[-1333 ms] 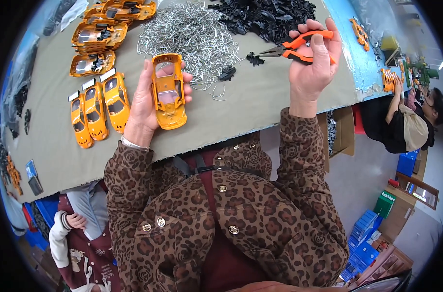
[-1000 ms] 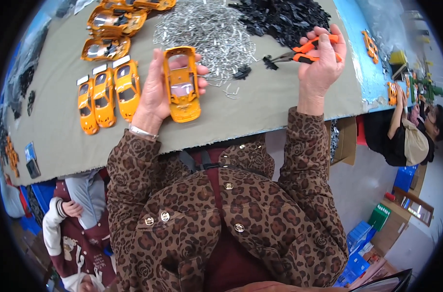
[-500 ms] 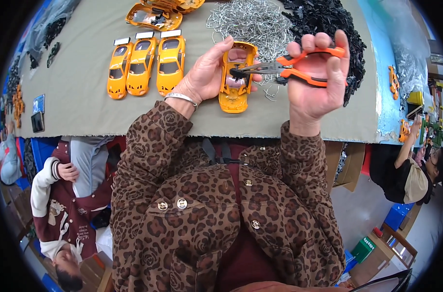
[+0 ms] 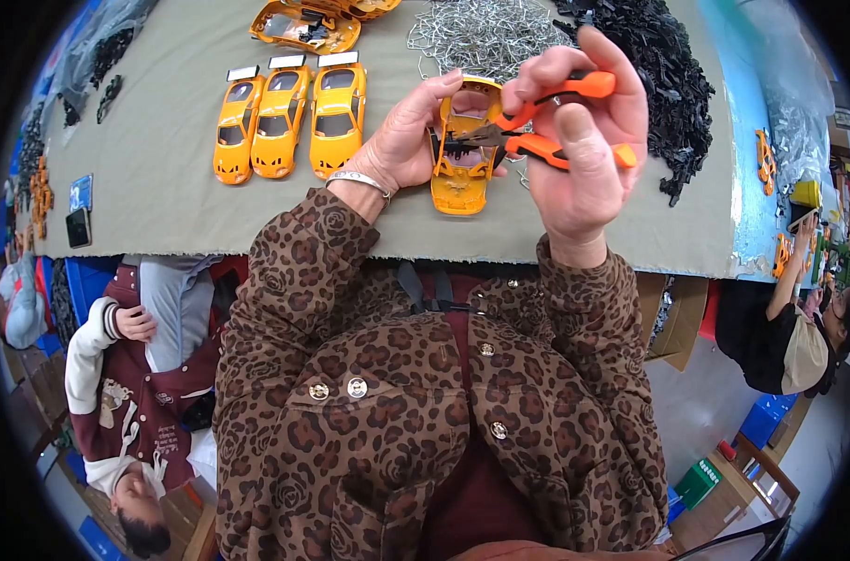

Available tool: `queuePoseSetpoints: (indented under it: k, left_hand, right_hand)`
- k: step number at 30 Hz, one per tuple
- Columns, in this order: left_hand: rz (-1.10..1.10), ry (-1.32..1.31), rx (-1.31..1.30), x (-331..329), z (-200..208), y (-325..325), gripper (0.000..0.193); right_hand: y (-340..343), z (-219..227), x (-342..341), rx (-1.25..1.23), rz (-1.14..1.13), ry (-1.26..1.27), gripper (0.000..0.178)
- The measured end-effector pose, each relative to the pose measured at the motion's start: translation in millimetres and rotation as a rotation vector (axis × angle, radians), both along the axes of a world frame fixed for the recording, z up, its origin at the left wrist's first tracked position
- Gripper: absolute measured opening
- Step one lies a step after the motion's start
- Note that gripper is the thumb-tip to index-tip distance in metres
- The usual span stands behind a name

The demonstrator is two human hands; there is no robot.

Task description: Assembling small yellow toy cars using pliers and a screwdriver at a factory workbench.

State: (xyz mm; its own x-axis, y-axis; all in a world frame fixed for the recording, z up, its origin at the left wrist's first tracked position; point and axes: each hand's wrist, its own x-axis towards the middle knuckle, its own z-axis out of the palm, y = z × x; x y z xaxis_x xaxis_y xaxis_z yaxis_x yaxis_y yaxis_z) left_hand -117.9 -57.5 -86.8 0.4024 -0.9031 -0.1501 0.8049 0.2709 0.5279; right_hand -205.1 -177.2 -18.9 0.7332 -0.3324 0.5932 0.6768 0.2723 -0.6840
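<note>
My left hand (image 4: 403, 140) grips a yellow-orange toy car body (image 4: 459, 194) from its left side, with its hollow underside up. Small black parts sit inside the shell. In my right hand (image 4: 588, 159) is a pair of needle-nose pliers (image 4: 540, 148) with orange and black handles. The handles are spread apart in my fingers, and the tips reach into the middle of the shell, beside the black parts. Whether the jaws pinch anything cannot be made out. Left of my left hand stand three yellow toy cars (image 4: 336, 117) side by side, roofs up.
Beyond the car body lies a heap of bent silver wires (image 4: 471, 37). A large pile of black plastic parts (image 4: 663, 103) spreads to its right. More yellow car shells (image 4: 303, 28) lie at the far edge. A phone (image 4: 78, 227) rests at left; other people sit on both sides.
My right hand has moved left and closer to the shell, and the pliers' handles have turned and spread. The car body has tilted in my left hand.
</note>
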Motion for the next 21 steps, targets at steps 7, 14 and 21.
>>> queuePoseSetpoints:
  k: [7,14,21]
  left_hand:
    - [-0.048,0.021,-0.077,3.0,0.2,1.9,0.052]
    - [0.019,-0.065,-0.063,0.2,0.8,4.2,0.050]
    - [0.009,-0.039,-0.072,-0.1,-1.8,1.4,0.049]
  right_hand:
    - [19.2,25.1,-1.0,-0.109,-0.151,0.271,0.041]
    - [17.4,25.6,7.4,0.103,-0.045,0.333,0.043]
    - [-7.6,-23.6,66.0,0.121,0.460,-0.499,0.043]
